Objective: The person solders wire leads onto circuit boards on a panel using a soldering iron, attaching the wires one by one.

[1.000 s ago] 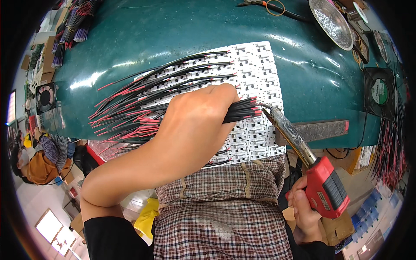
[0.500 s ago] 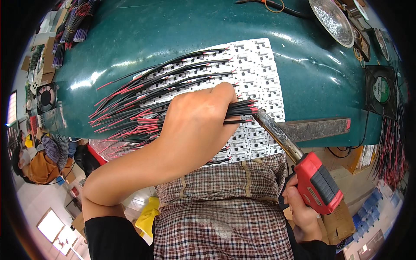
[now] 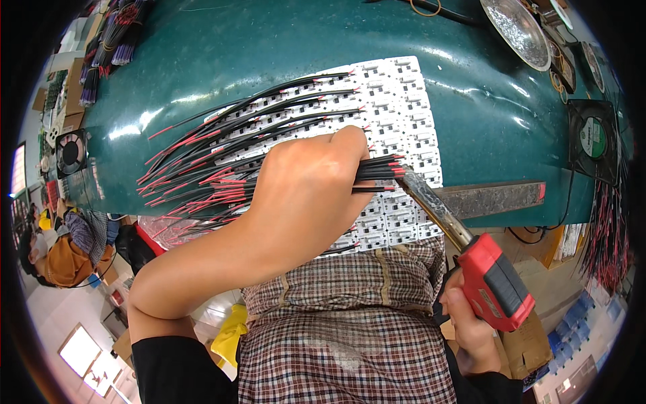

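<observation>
My left hand (image 3: 313, 182) is closed round a bundle of black wires (image 3: 380, 167) with red ends, held over a white circuit board panel (image 3: 393, 94) set with rows of small parts. Against the red wire ends rests the tip of a red and black soldering gun (image 3: 496, 283) with a metal barrel. Its handle is in my right hand (image 3: 468, 320), whose fingers are partly hidden behind the gun. Many more black wires (image 3: 202, 158) fan out leftward across the panel, several with an end lying at its rows.
A dark metal bar (image 3: 494, 199) lies right of the panel on the green table (image 3: 282, 34). Small fans stand at the right (image 3: 592, 141) and left (image 3: 71, 152). A metal dish (image 3: 517, 34) is at the far right, and wire bundles (image 3: 121, 34) at the far left.
The held wires and the gun's tip have shifted slightly to the right. The panel stays nearly where it was, and both hands keep their hold.
</observation>
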Demonstrator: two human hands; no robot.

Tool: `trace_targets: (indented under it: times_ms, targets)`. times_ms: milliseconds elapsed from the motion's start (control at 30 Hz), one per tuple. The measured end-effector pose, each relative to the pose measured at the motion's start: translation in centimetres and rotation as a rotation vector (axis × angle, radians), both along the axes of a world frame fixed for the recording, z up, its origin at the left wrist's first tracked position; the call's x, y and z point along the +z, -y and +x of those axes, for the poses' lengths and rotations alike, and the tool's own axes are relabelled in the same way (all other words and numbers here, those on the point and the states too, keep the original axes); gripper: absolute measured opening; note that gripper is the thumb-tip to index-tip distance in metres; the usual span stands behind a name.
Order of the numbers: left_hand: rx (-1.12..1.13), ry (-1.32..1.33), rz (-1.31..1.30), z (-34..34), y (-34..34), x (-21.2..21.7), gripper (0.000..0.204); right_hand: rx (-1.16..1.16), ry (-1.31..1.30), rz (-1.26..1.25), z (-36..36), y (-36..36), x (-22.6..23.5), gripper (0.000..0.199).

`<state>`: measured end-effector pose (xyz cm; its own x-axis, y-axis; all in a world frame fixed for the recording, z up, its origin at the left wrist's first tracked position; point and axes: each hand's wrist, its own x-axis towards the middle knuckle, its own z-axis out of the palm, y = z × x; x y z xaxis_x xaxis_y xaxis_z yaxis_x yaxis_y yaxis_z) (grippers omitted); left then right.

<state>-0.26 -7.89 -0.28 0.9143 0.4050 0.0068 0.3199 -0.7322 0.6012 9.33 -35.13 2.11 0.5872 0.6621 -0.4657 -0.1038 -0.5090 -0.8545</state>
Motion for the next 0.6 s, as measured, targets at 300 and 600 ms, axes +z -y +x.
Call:
trace_targets:
  times_ms: [300, 600]
  targets:
    - [0.029, -0.043, -0.038, 0.4, -0.6, 0.1, 0.018, -0.055, -0.092, -0.045, 0.1, 1.7, 0.1, 0.034]
    - [0.034, -0.13, -0.068, 0.9, -1.0, 0.4, 0.018, 0.079, -0.022, -0.068, 0.0, 0.4, 0.4, 0.013]
